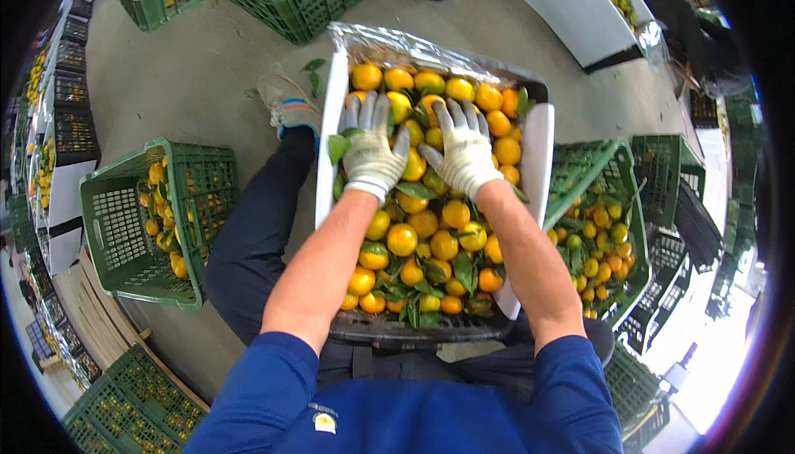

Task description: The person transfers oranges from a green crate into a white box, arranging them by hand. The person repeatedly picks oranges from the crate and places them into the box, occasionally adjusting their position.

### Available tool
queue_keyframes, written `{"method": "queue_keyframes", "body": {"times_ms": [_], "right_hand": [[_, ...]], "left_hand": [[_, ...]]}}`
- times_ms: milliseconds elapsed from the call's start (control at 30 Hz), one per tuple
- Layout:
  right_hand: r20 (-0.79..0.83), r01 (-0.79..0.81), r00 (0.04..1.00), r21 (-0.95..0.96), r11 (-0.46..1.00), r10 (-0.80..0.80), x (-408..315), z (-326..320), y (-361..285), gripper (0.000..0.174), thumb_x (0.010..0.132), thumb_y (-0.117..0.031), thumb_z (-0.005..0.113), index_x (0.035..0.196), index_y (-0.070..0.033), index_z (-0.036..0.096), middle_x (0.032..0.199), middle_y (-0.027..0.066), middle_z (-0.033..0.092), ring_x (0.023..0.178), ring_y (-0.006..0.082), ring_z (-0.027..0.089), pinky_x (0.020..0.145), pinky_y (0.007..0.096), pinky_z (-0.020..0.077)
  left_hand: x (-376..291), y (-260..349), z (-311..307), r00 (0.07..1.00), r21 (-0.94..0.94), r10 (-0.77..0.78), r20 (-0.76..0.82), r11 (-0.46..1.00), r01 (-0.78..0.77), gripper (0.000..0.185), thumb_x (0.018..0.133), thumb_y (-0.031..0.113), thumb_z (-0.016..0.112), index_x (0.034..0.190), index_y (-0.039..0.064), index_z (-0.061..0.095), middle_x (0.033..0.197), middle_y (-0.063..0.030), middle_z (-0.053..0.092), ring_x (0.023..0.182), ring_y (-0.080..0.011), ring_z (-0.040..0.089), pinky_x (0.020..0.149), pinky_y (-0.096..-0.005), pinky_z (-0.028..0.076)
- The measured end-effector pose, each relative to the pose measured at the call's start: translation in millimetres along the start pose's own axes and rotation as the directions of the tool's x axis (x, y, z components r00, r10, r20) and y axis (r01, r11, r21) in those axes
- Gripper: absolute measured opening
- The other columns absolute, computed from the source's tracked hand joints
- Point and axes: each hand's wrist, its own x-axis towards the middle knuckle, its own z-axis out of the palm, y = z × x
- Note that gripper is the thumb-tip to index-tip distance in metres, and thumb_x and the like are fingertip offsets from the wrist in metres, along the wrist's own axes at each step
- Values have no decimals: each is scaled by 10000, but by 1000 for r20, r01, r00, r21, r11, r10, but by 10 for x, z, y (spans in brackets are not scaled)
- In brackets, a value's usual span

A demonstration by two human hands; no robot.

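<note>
A black crate [422, 328] stands before me, lined with white board [331, 137] at the sides and silver film [410, 44] along its far edge. Yellow-orange mandarins [402, 240], some with green leaves, fill it. My left hand [371, 147], in a white knit glove with grey fingers, rests palm down on the fruit at the left, beside a leaf [337, 148]. My right hand [463, 143], gloved alike, lies flat on the mandarins right of the middle. Both hands have their fingers spread and hold nothing; fruit directly under the palms is hidden.
A tilted green crate [155, 224] with mandarins lies to the left. Another green crate [640, 268] holding leafy fruit is at the right. More green crates [304, 7] and a white-lined box [571, 13] stand ahead. Loose leaves [314, 75] lie on the concrete floor [180, 81].
</note>
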Motion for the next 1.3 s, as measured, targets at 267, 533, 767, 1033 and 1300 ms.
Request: {"method": "queue_keyframes", "body": {"times_ms": [267,533,767,1033,1300], "right_hand": [[-282,-377,819,392,839,500,-1229,-1114,189,438,926,-273,685,1258,3,616,1226,234,647,1151,382,615,999,409,477],[-230,-472,814,275,838,534,-2725,-925,128,324,897,-236,705,1138,-22,675,1067,204,697,1007,377,661,903,427,519],[196,-329,937,219,918,289,-2483,-1124,-350,334,912,-314,681,1132,-64,682,1029,224,700,998,400,669,887,447,530],[75,-555,821,330,763,565,-2509,-1535,1226,372,932,-369,579,1117,-66,690,1059,228,706,1040,399,663,905,452,516],[203,-789,614,192,584,763,-2540,-816,2833,375,931,-303,607,1144,2,657,1108,254,697,1078,398,651,940,420,507]], "left_hand": [[21,-172,-79,1000,-215,0,22,977,5,720,904,379,656,1515,95,403,1610,-180,296,1486,-424,226,1247,-481,162],[-1831,574,-1564,978,-813,138,154,580,46,226,944,138,657,1132,24,706,1011,-156,733,947,-338,699,844,-380,548],[-3055,525,-1097,431,-329,368,824,930,-164,634,930,493,559,1366,33,550,1285,-257,629,1207,-404,598,1031,-481,465],[-2943,685,-522,154,-147,175,972,973,-179,923,743,723,678,1253,-44,641,1268,-273,644,1201,-392,615,1020,-435,468],[-3266,477,-220,-58,-234,242,969,965,122,1015,738,726,715,1373,-47,539,1315,-292,609,1239,-389,587,1013,-440,473]]}}
